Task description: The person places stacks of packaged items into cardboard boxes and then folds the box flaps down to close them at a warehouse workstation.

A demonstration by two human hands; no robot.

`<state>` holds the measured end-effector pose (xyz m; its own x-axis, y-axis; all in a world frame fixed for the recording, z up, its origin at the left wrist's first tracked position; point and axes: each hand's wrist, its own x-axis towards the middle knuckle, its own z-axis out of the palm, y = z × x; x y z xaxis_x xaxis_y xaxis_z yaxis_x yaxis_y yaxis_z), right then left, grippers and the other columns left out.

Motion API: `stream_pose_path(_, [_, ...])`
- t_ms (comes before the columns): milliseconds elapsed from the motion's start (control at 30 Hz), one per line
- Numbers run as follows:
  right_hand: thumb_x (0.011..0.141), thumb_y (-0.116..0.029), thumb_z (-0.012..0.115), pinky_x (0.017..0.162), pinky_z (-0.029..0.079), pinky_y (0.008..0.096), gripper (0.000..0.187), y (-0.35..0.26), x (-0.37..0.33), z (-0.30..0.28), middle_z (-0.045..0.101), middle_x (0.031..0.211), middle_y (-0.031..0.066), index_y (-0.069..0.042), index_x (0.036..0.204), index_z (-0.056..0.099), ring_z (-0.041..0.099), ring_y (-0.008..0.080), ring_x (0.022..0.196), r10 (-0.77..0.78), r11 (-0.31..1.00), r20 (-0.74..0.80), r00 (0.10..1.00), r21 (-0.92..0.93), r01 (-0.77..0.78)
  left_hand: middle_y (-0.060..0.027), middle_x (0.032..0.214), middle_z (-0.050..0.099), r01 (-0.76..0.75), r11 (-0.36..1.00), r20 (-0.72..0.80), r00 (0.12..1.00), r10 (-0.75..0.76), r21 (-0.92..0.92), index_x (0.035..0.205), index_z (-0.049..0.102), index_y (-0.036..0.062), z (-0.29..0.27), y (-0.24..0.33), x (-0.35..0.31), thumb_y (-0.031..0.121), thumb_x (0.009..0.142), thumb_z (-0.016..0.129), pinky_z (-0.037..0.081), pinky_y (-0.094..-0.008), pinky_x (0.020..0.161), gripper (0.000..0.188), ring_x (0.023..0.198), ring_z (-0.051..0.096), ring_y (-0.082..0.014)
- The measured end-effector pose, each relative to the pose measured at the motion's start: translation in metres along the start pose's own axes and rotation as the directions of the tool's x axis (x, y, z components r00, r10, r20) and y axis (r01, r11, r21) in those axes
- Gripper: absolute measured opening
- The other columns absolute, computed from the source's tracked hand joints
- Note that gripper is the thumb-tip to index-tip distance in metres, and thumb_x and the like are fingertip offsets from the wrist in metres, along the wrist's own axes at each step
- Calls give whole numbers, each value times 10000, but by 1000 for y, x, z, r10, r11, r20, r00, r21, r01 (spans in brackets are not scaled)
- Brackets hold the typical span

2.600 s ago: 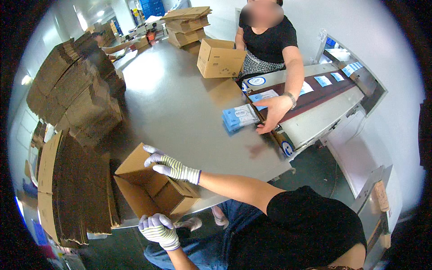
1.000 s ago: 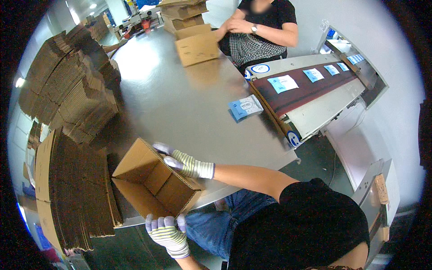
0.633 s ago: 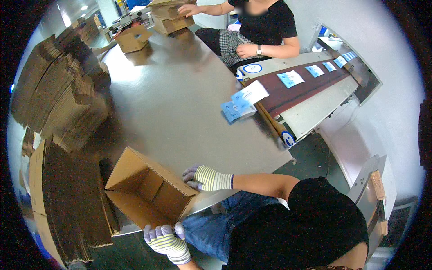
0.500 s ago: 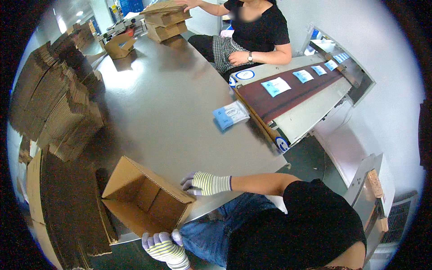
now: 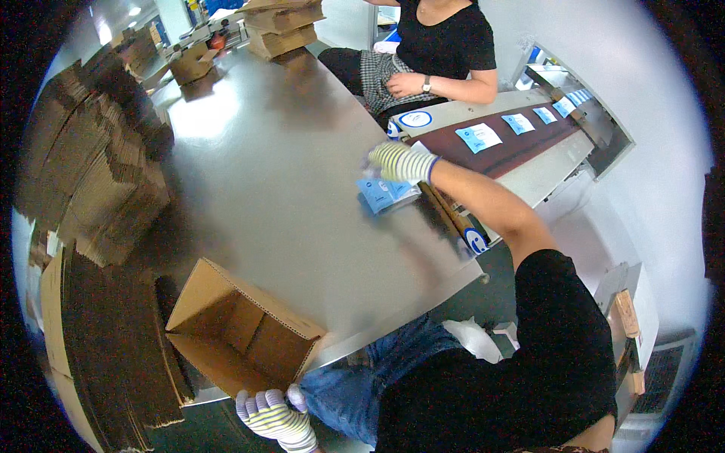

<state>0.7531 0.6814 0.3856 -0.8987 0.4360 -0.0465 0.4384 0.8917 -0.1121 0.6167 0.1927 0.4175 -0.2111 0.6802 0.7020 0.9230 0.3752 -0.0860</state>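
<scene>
An open cardboard box [image 5: 249,336] lies tilted near the table's front edge, its mouth facing me. My left hand [image 5: 278,421], in a striped glove, is closed over the box's near rim. My right hand [image 5: 402,162], gloved alike, is at the end of the conveyor, above a blue-and-white packet [image 5: 385,196] on the table. Its fingers are blurred, so their grip cannot be made out. Part of another packet [image 5: 419,147] shows just behind this hand.
Several packets [image 5: 479,137] lie in a row on the dark red conveyor belt [image 5: 521,143]. Flattened cartons [image 5: 98,166] are stacked at the left. Across the metal table [image 5: 257,181] sits a co-worker [image 5: 445,53], beside more cardboard [image 5: 281,34]. A small open carton [image 5: 192,66] stands far left.
My right hand has left the box's right side and moved up and right to the packet by the conveyor. My left hand stays on the box. Packets on the belt have shifted slightly in view.
</scene>
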Motion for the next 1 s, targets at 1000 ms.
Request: stream_pose_path(1000, [632,-439,726,743,513,436,571,-49,-34,26,649,911,235,7,971,616,643,355,849,-15,959,258,966,-271,87,-56,606,384,94,995,42,995,-95,28,664,410,127,4,-3,-18,356,858,552,445,-460,829,333,599,434,-247])
